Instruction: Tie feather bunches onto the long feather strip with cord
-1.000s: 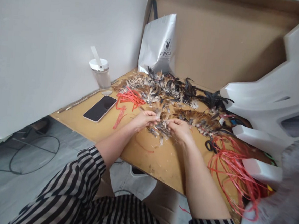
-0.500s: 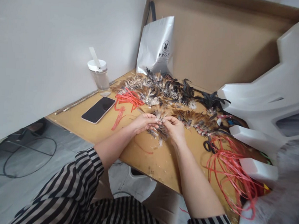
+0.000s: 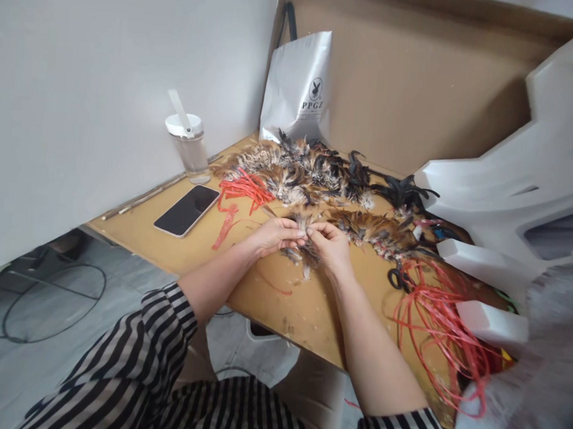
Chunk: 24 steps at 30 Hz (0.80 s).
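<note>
Both hands meet over a small bunch of feathers (image 3: 306,216) near the table's middle. My left hand (image 3: 278,235) pinches it from the left, fingers closed. From the right, my right hand (image 3: 329,244) pinches at the same spot, thumb and forefinger touching the left fingertips. Grey-brown feathers stick out above and below the fingers; whatever lies between the fingertips is too small to make out. Just beyond my right hand lies a row of brown feathers (image 3: 373,229). Farther back is a large heap of brown, white and black feathers (image 3: 313,171).
Red plastic strips (image 3: 246,189) lie left of the heap, and a tangle of red strips (image 3: 436,314) hangs at the right edge beside black-handled scissors (image 3: 396,277). A phone (image 3: 186,211), a lidded cup (image 3: 190,147), a silver bag (image 3: 297,89) and white foam (image 3: 503,163) surround the table.
The hands stay pinched at the same bunch, with the right fingers drawn slightly closer to the left ones. The whole view has shifted a little.
</note>
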Motion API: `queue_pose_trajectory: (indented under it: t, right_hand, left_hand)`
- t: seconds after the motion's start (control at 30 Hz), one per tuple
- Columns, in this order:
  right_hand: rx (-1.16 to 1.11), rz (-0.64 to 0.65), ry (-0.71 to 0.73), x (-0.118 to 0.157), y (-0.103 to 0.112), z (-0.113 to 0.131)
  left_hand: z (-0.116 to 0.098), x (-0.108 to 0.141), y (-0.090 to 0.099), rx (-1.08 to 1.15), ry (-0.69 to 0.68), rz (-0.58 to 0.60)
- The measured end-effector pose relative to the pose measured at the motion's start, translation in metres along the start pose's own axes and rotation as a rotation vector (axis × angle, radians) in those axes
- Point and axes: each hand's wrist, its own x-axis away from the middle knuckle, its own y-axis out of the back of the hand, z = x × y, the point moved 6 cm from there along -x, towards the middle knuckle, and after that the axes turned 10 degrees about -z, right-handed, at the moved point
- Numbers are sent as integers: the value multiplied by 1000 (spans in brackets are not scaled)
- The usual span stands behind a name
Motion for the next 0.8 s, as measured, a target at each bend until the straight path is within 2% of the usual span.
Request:
queue_pose_trajectory:
  t: [0.23, 0.43, 0.8]
  right_hand:
    - [-33, -13, -97, 1, -1, -1]
    - [-40, 7, -114, 1, -1, -2]
    - [-132, 10, -171, -1, -2, -11]
  left_hand:
    - [0, -1, 1, 45, -24, -4]
    - [-1, -1, 1, 70, -15, 15]
    - [-2, 2, -1, -5, -38, 38]
